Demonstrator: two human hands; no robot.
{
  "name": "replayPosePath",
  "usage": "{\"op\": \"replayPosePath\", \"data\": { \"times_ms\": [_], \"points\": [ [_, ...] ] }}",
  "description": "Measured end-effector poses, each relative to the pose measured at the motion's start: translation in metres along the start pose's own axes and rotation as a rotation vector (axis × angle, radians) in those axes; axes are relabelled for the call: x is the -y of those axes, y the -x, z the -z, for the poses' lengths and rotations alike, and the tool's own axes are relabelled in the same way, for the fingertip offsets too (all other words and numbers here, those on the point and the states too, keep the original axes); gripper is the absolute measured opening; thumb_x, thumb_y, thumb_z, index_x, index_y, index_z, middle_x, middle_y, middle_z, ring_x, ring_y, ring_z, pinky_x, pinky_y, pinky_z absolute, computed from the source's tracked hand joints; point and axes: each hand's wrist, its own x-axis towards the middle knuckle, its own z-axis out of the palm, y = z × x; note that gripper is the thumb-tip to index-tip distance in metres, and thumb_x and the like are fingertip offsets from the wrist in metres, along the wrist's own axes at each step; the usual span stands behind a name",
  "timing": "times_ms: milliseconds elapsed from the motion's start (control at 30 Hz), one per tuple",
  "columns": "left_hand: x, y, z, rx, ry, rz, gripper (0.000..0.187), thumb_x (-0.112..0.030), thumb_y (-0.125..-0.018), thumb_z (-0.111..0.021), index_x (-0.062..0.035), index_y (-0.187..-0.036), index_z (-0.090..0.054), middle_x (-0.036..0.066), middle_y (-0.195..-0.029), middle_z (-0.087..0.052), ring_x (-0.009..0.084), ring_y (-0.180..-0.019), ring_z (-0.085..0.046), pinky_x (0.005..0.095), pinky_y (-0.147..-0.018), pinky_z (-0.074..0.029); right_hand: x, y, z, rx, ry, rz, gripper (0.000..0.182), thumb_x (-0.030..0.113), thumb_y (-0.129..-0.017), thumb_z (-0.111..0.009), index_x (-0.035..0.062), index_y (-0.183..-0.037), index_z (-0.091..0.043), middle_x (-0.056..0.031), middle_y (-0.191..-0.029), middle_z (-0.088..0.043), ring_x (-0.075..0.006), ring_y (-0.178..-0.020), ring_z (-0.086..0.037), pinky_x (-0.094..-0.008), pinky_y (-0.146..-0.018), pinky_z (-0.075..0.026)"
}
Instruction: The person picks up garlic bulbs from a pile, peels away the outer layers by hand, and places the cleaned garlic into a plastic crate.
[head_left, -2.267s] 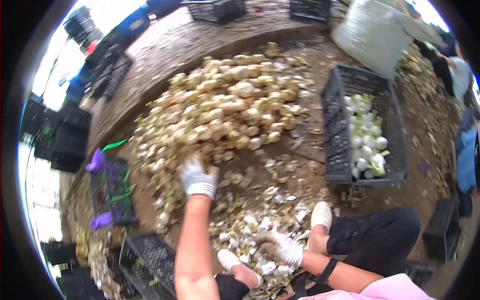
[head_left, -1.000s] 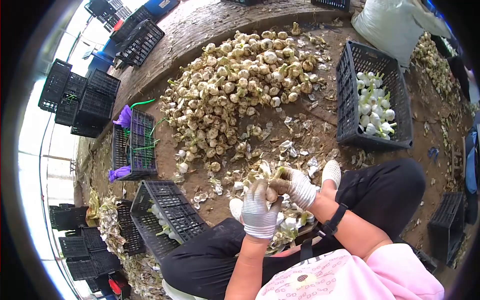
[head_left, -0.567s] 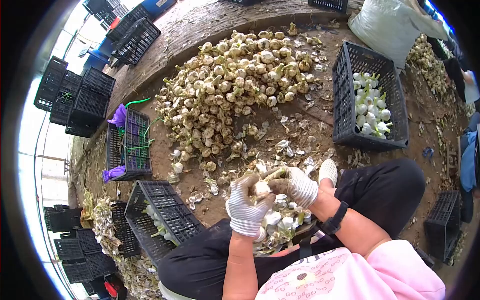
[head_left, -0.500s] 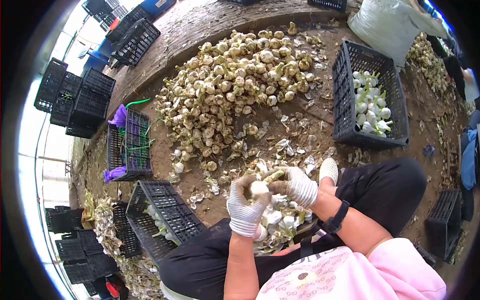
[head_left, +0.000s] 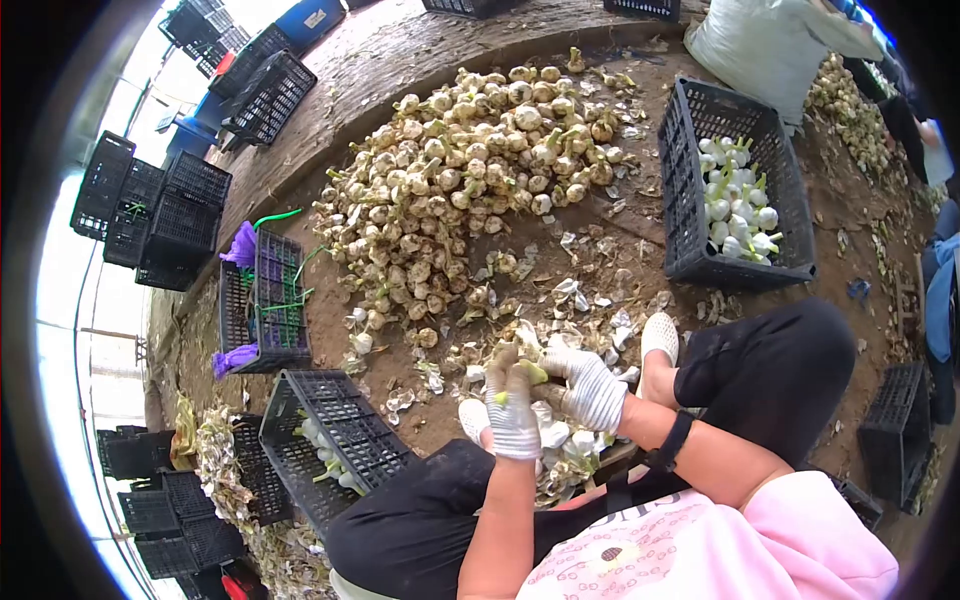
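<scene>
In gloves with striped cuffs, my left hand (head_left: 514,402) and my right hand (head_left: 588,388) meet low in the centre, above my lap. Both are closed around a garlic bulb (head_left: 534,373), of which only the greenish stem shows between them. The fingers hide its body. Peeled skins and pale garlic pieces (head_left: 572,446) lie beneath my hands. Beyond them, a large heap of unpeeled garlic (head_left: 470,170) is spread over the soil. At the right, a black crate (head_left: 690,240) holds clean white garlic bulbs (head_left: 738,205).
A tilted black crate (head_left: 365,425) with more white garlic stands by my left knee. Farther left is a crate with purple and green netting (head_left: 282,300). Stacked black crates (head_left: 165,215) line the left side. A white sack (head_left: 755,55) stands at the upper right.
My left hand has turned and shifted right, so its fingers now cover the white bulb seen before. My right hand has stayed close to it. The view has shifted slightly.
</scene>
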Motion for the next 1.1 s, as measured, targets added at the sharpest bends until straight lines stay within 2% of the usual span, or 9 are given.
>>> {"op": "replayPosePath", "data": {
  "times_ms": [67,200,367,467,667,800,967,1067,1100],
  "points": [
    [0.007,-0.008,0.001,-0.115,0.044,-0.138,0.031,-0.034,-0.087,-0.052,-0.0083,-0.106,-0.054,0.003,-0.086,-0.057,0.0134,-0.073,-0.056,0.0236,-0.058,-0.048,-0.009,-0.001,-0.005,-0.030,-0.629,-0.326,0.016,0.005,-0.078,-0.060,0.0034,-0.094,-0.062,-0.0055,-0.081,-0.063,-0.0148,-0.072,-0.058,-0.0273,-0.064,-0.047],
    [-0.022,-0.014,0.012,-0.093,0.388,-0.052,0.034,-0.038,-0.083,-0.056,-0.0096,-0.101,-0.056,0.006,-0.085,-0.059,0.0177,-0.067,-0.060,0.0315,-0.055,-0.054,-0.021,-0.014,0.041,-0.356,-0.847,-0.356,0.013,0.004,-0.079,-0.060,0.0009,-0.092,-0.062,-0.0045,-0.082,-0.063,-0.0089,-0.070,-0.059,-0.0217,-0.062,-0.047],
    [-0.019,-0.014,0.020,-0.108,0.469,-0.112,0.048,-0.049,-0.082,-0.054,-0.0060,-0.103,-0.055,0.007,-0.086,-0.060,0.0195,-0.068,-0.061,0.0344,-0.061,-0.055,-0.008,0.002,0.032,0.369,0.061,-0.328,0.061,0.021,-0.073,-0.072,0.0018,-0.123,-0.045,-0.0096,-0.104,-0.060,-0.0176,-0.088,-0.059,-0.0310,-0.077,-0.049],
    [-0.013,0.009,-0.008,0.072,0.187,-0.244,0.089,-0.073,-0.074,-0.040,0.0003,-0.125,-0.041,0.012,-0.119,-0.048,0.0198,-0.110,-0.047,0.0335,-0.093,-0.039,0.010,0.007,0.021,0.236,-0.665,-0.410,0.060,0.022,-0.073,-0.073,0.0034,-0.123,-0.046,-0.0060,-0.106,-0.058,-0.0130,-0.090,-0.057,-0.0266,-0.078,-0.047],
    [-0.025,0.007,0.002,0.057,-0.302,-0.347,0.039,-0.020,-0.079,-0.067,0.0010,-0.109,-0.056,0.007,-0.101,-0.059,0.0171,-0.089,-0.056,0.0275,-0.081,-0.045,-0.005,0.003,0.029,-0.003,-0.649,-0.410,0.044,0.015,-0.075,-0.071,0.0032,-0.112,-0.050,-0.0032,-0.099,-0.058,-0.0099,-0.089,-0.055,-0.0241,-0.075,-0.047],
    [-0.033,0.006,0.007,-0.019,-1.030,-0.800,0.020,-0.013,-0.069,-0.070,-0.0047,-0.087,-0.065,0.010,-0.084,-0.062,0.0254,-0.077,-0.060,0.0335,-0.069,-0.046,-0.010,0.002,0.021,0.017,-0.558,-0.452,0.040,0.013,-0.076,-0.071,0.0031,-0.109,-0.051,-0.0039,-0.097,-0.057,-0.0104,-0.085,-0.055,-0.0238,-0.073,-0.048],
    [-0.030,0.003,0.006,0.000,-1.265,-0.876,0.009,-0.009,-0.069,-0.067,-0.0079,-0.078,-0.063,0.008,-0.074,-0.062,0.0229,-0.066,-0.059,0.0329,-0.062,-0.045,-0.013,0.004,0.024,0.080,-0.393,-0.472,0.035,0.012,-0.076,-0.069,0.0035,-0.106,-0.051,-0.0052,-0.095,-0.058,-0.0101,-0.083,-0.055,-0.0237,-0.071,-0.048],
    [-0.024,0.002,0.010,-0.017,-0.922,-0.550,0.006,-0.005,-0.074,-0.063,-0.0047,-0.079,-0.062,0.007,-0.073,-0.063,0.0157,-0.058,-0.057,0.0277,-0.056,-0.045,-0.022,0.009,0.023,0.117,-0.458,-0.403,0.036,0.013,-0.075,-0.069,0.0031,-0.106,-0.052,-0.0055,-0.098,-0.057,-0.0112,-0.086,-0.054,-0.0250,-0.074,-0.047],
    [-0.025,0.000,0.014,0.050,-0.422,-0.149,0.005,-0.004,-0.078,-0.060,-0.0017,-0.082,-0.060,0.005,-0.074,-0.062,0.0104,-0.058,-0.057,0.0234,-0.054,-0.046,0.001,0.008,0.027,0.136,-0.592,-0.450,0.040,0.014,-0.075,-0.069,0.0023,-0.109,-0.051,-0.0054,-0.100,-0.057,-0.0123,-0.090,-0.054,-0.0256,-0.078,-0.046]
  ]
}}
